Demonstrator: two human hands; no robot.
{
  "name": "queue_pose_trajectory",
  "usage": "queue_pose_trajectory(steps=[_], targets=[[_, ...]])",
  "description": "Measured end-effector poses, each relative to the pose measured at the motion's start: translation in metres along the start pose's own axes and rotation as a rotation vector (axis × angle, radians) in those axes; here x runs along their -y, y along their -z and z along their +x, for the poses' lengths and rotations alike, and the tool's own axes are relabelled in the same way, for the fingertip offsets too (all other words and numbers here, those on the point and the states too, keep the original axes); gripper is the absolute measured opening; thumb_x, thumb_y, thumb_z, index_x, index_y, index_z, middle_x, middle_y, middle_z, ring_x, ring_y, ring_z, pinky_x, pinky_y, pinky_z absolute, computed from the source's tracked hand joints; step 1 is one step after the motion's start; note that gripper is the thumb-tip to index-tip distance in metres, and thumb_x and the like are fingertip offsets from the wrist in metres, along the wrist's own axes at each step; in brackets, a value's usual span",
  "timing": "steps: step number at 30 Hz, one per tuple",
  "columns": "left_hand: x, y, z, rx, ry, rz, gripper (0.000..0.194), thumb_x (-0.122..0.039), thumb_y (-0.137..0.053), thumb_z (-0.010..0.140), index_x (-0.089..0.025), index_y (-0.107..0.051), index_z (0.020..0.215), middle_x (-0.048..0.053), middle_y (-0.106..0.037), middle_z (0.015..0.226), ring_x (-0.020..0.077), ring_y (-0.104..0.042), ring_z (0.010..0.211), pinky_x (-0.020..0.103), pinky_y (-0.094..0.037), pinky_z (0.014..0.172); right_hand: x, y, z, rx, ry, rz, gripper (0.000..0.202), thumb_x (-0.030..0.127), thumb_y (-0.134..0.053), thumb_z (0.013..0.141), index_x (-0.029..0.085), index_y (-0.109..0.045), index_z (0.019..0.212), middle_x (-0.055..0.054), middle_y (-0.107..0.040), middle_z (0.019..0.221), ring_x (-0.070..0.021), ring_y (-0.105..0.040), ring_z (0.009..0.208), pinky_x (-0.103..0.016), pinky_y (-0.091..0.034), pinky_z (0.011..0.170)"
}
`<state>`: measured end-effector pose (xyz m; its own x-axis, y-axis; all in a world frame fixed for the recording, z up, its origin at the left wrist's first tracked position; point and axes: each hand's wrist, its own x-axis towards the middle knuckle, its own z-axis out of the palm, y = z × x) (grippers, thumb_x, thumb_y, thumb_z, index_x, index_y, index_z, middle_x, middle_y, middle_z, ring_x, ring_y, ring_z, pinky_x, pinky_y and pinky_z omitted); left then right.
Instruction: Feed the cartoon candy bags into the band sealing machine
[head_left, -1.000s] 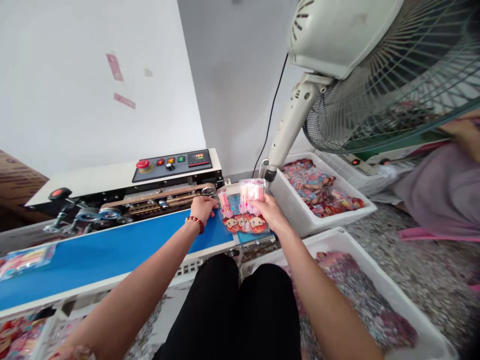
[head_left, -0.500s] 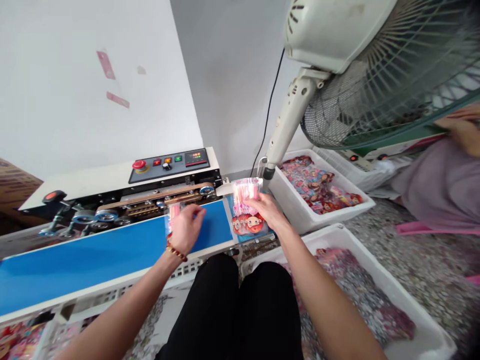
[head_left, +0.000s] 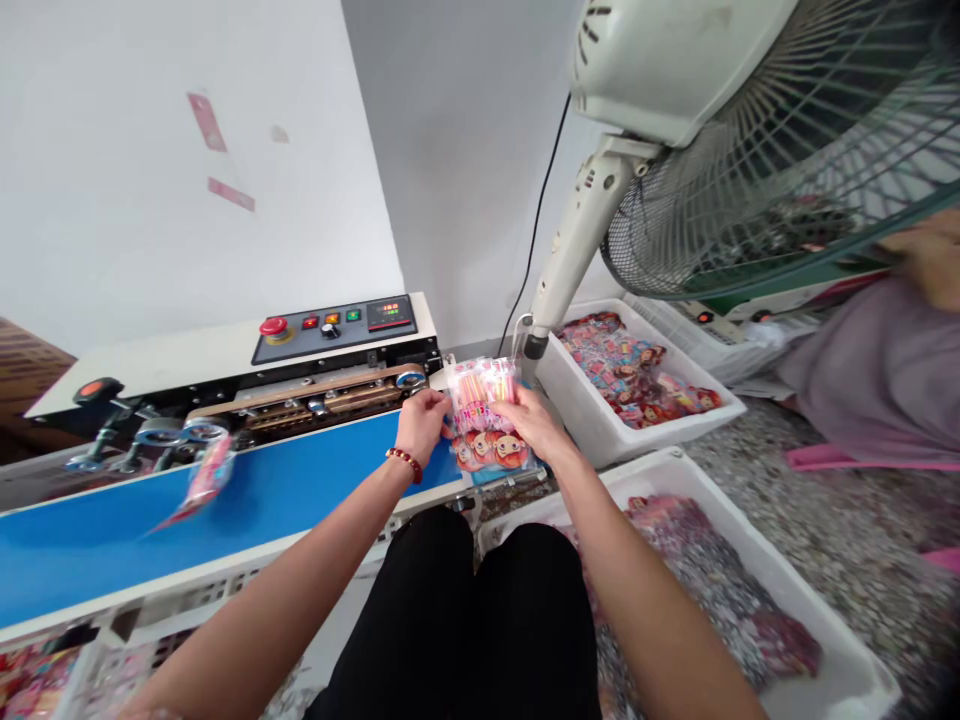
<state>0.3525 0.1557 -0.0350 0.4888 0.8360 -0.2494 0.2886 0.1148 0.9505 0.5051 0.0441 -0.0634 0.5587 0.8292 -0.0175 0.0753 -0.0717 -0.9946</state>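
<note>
Several clear bags (head_left: 484,420) with pink and yellow sticks and cartoon faces lie overlapping at the right end of the blue belt (head_left: 300,480). My left hand (head_left: 424,425), with a beaded bracelet at the wrist, pinches the top left edge of the nearest bag. On the right side of the bags, my right hand (head_left: 529,418) grips them with thumb and fingers. Farther left on the belt, another filled bag (head_left: 206,478) stands tilted at the rollers of the sealing machine (head_left: 337,335).
Two white bins hold packed bags, one behind (head_left: 630,370) and one at the right of my legs (head_left: 840,640). A large fan (head_left: 750,190) hangs over the right side. Someone in grey clothing (head_left: 862,340) sits at the far right.
My left hand has moved right from the belt to the bags by my right hand. A bag now shows farther left along the belt, and the bags at the right are spread wider.
</note>
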Motion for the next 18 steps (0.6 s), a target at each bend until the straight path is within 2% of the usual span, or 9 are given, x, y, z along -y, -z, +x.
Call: queue_pose_trajectory(steps=[5,8,11,15,18], targets=[[0.000,-0.002,0.001,0.058,-0.043,0.059,0.011,-0.021,-0.063,0.079,-0.019,-0.057,0.071,-0.007,-0.053,0.051,0.0083,-0.051,0.035,0.019,-0.028,0.039,0.005,-0.003,0.001,-0.026,0.017,-0.115,0.035,0.044,-0.072,0.072,0.019,-0.072,0.098,-0.003,-0.075,0.091,-0.0213,-0.066,0.082,-0.030,-0.053,0.073],[0.000,-0.004,0.001,0.005,0.035,0.016,0.012,-0.021,-0.061,0.081,-0.019,-0.056,0.071,-0.007,-0.050,0.048,0.0090,-0.051,0.036,0.019,-0.026,0.039,0.006,-0.005,0.000,-0.137,0.012,-0.134,0.033,0.043,-0.070,0.071,0.019,-0.071,0.094,-0.002,-0.074,0.086,-0.0197,-0.063,0.078,-0.028,-0.050,0.069],[0.002,0.001,0.003,-0.056,0.079,0.025,0.012,-0.021,-0.058,0.083,-0.020,-0.055,0.072,-0.007,-0.050,0.047,0.0102,-0.054,0.038,0.019,-0.026,0.039,0.005,-0.006,0.000,-0.175,-0.002,-0.114,0.033,0.040,-0.067,0.069,0.019,-0.072,0.094,-0.001,-0.073,0.083,-0.0190,-0.062,0.075,-0.027,-0.049,0.067],[0.003,0.010,0.007,-0.036,0.011,0.158,0.010,-0.021,-0.060,0.083,-0.019,-0.058,0.072,-0.005,-0.058,0.053,0.0103,-0.056,0.040,0.020,-0.032,0.043,0.007,-0.006,0.000,-0.158,-0.034,-0.104,0.035,0.039,-0.065,0.067,0.018,-0.072,0.095,-0.001,-0.072,0.080,-0.0183,-0.061,0.071,-0.027,-0.049,0.065],[0.000,0.016,0.009,-0.035,-0.006,0.276,0.013,-0.021,-0.061,0.082,-0.019,-0.061,0.069,-0.003,-0.059,0.050,0.0115,-0.056,0.039,0.022,-0.038,0.047,0.010,-0.007,-0.001,-0.202,-0.034,-0.127,0.035,0.039,-0.065,0.067,0.018,-0.071,0.094,-0.001,-0.073,0.081,-0.0189,-0.062,0.074,-0.028,-0.049,0.068]])
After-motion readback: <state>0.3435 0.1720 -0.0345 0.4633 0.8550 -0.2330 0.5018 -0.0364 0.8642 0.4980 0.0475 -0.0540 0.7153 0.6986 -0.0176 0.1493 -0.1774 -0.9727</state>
